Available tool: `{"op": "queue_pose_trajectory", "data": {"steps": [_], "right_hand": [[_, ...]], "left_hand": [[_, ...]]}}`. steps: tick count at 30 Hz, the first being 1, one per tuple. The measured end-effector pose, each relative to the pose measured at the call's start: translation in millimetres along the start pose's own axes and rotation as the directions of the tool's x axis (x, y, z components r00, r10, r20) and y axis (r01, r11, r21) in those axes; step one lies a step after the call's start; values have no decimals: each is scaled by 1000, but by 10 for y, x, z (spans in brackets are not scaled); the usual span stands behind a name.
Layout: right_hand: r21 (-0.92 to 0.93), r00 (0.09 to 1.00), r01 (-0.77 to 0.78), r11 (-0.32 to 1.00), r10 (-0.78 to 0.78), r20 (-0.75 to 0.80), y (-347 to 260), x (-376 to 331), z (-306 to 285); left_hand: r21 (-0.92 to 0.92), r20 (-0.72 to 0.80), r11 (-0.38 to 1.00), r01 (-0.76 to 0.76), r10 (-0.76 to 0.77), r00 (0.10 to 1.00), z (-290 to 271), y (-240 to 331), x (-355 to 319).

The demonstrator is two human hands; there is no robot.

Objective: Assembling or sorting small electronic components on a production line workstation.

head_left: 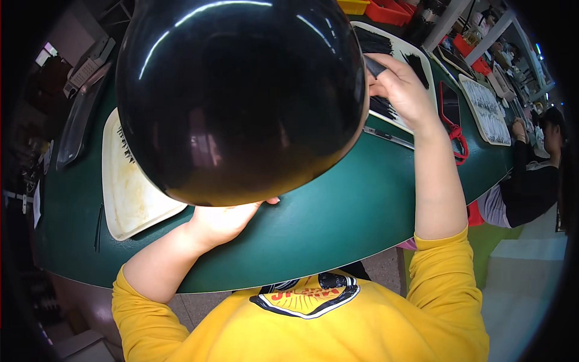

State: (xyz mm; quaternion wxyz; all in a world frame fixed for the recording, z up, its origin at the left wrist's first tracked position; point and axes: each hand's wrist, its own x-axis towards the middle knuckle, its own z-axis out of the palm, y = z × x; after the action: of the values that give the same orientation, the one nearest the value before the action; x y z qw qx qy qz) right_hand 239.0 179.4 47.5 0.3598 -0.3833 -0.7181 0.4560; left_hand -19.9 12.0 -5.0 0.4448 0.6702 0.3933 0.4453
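Note:
A large glossy black dome [241, 108], which looks like a lamp shade, fills the upper middle and hides much of my work area. My left hand [224, 223] reaches beneath its lower edge, brightly lit. Only a fingertip shows past that edge, so its grip is hidden. At the dome's right side is my right hand [401, 90], over a white tray [429, 99] of thin black pieces [375, 42]. Its fingers are curled, one wearing a black finger cover [375, 66]. The dome hides what they may hold.
A stained cream tray [129, 208] with small dark pieces lies left on the green table [338, 211]. A metal tool [389, 137], a phone [449, 102] with a red strap [459, 145] and another tray [491, 114] are to the right. A person [540, 169] sits at far right.

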Motion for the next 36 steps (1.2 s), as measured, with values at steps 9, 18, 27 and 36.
{"op": "queue_pose_trajectory", "data": {"steps": [9,18,27,36], "right_hand": [[869,767,-492,44,-450,457,266,-109,720],[869,774,-465,169,-398,492,290,-120,717],[874,856,-448,188,-190,480,365,-96,761],[856,859,-443,265,-145,490,245,-144,810]], "left_hand": [[443,48,872,-208,209,977,10,187,35],[819,-89,572,-52,215,972,-586,502,31],[766,-499,412,494,-104,860,-1750,494,-565],[877,-427,151,456,-189,884,-1710,424,-676]]}}
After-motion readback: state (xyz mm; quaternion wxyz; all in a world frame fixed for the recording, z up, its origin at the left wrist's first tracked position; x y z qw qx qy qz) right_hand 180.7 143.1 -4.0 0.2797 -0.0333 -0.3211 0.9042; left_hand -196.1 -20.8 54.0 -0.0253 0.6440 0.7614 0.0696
